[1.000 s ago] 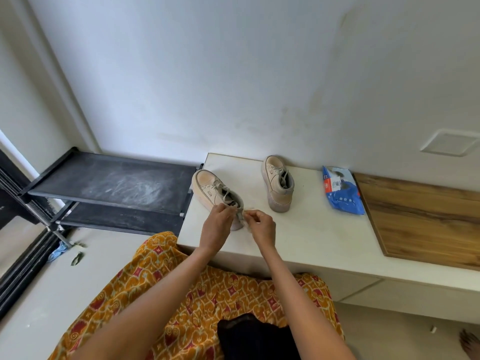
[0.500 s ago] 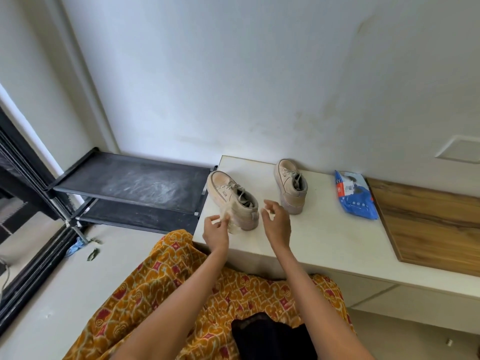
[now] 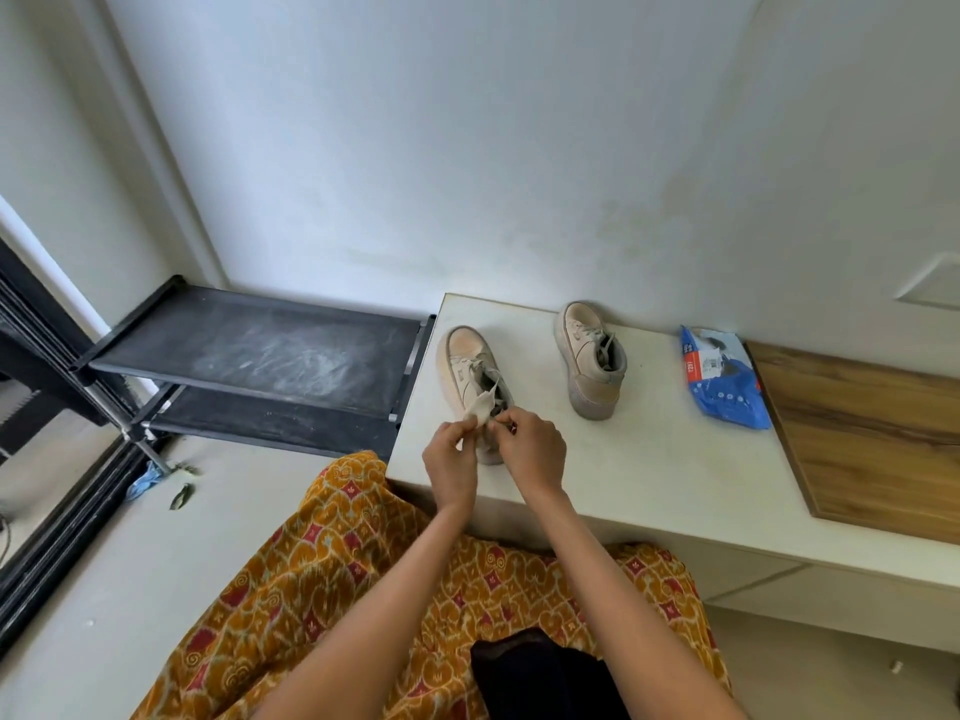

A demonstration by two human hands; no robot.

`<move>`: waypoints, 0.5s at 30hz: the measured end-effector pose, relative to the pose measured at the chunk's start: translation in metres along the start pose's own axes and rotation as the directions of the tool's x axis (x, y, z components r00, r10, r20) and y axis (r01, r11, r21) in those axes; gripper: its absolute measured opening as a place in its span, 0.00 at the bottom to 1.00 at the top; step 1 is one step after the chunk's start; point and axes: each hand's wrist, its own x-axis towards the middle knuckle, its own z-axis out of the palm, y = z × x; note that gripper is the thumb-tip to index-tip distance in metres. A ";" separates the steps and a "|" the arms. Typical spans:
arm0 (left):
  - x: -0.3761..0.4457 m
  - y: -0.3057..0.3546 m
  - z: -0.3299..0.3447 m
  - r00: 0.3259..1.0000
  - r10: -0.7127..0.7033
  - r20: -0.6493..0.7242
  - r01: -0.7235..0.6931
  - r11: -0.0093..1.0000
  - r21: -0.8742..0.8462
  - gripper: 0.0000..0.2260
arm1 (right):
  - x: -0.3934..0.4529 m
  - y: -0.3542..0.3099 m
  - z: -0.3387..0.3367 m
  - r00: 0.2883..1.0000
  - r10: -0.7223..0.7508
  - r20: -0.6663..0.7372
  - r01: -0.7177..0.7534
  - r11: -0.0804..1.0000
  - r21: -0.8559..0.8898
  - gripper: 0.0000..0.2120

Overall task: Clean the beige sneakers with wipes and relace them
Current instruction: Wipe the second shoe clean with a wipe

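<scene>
Two hands (image 3: 493,449) on a wipe (image 3: 480,407); blue pack (image 3: 724,376) lettering illegible.

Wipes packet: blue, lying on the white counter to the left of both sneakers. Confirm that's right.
Wrong side. The head view shows the blue wipes packet on the white counter to the right of both sneakers, beside the wooden board.

The single head view looks steeply down and forward over the white bench (image 3: 649,475), from close above.
</scene>
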 end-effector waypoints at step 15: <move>-0.011 0.000 0.001 1.000 -0.008 -0.004 0.008 0.999 0.037 0.07 | -0.014 -0.001 0.010 0.992 -0.066 -0.110 0.063 0.998 -0.031 0.10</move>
